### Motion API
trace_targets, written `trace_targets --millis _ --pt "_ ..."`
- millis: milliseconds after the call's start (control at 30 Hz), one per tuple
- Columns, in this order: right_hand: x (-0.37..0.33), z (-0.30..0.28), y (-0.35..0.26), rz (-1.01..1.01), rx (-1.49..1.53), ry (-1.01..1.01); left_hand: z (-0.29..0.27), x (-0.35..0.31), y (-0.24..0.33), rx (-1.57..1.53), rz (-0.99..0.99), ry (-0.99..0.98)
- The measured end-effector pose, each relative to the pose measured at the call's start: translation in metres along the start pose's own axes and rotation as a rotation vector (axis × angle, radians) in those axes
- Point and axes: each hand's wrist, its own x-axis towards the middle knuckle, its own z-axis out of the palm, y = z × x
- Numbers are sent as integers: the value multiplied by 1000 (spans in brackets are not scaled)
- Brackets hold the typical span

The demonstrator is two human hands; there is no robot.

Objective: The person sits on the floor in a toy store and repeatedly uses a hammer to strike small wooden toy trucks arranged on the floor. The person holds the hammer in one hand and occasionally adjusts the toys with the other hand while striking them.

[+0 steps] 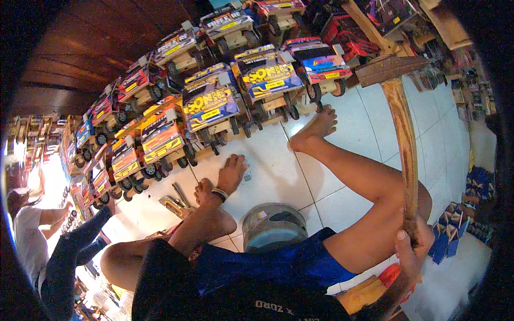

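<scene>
My right hand point(415, 238) is closed around the lower end of a wooden handle. This is a hammer point(402, 123), raised upright at my right, with a dark, worn head at the top. My left hand point(231, 174), with a bracelet point(219, 193) at the wrist, reaches down to the white tiled floor. Its fingers are stretched out beside a small pale grey piece point(247, 176). Left of that hand, near my left foot point(204, 192), lies a metal hand tool point(175, 203) resembling a staple gun. Wooden toy trucks point(213, 101) with bright printed panels stand in front of me.
More toy trucks point(227, 22) fill a back row. A grey round container point(274, 227) sits between my legs. My right foot point(316, 128) is planted near the trucks. At the left sits another person point(40, 235). Blue printed pieces point(450, 227) are stacked at the right.
</scene>
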Motion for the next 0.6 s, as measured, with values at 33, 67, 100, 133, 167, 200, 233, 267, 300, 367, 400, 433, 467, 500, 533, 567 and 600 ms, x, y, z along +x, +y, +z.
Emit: trace_targets --millis 33,67,100,133,167,200,233,267,300,367,400,433,467,500,533,567,600 --pt "4 1 -3 -22 12 -6 5 -10 0 17 46 -52" --pt "8 1 -6 -45 25 -13 11 -20 3 124 108 -28" --pt "11 2 -7 -72 41 -12 17 -28 5 233 116 -75" --pt "16 2 -8 -140 34 -11 21 -35 6 210 106 -27" --pt "19 1 -9 -189 8 0 24 -41 9 194 77 -17" --pt "27 4 -8 -284 -38 8 25 -45 10 176 8 -87" --pt "32 3 -8 -346 -62 18 23 -47 12 181 52 -15" --pt "37 2 -8 -407 -86 29 20 -49 14 187 55 -23" --pt "44 2 -8 -438 -86 46 14 -50 15 196 58 -28" --pt "53 0 -11 -386 -44 53 2 -47 15 215 66 -35" --pt "53 -3 -14 -297 -5 40 -2 -45 16 236 86 -11" --pt "54 -4 -17 -235 32 33 -5 -41 15 216 97 -57" --pt "55 -6 -18 -193 44 31 -6 -38 13 208 122 -75" --pt "55 -7 -20 -182 54 33 -5 -34 12 198 148 -94" --pt "56 -7 -20 -189 78 57 -2 -30 10 188 174 -112" --pt "57 -7 -20 -177 74 49 4 -26 9 179 203 -128" --pt "56 -6 -20 -177 85 66 12 -22 8 203 201 -183"
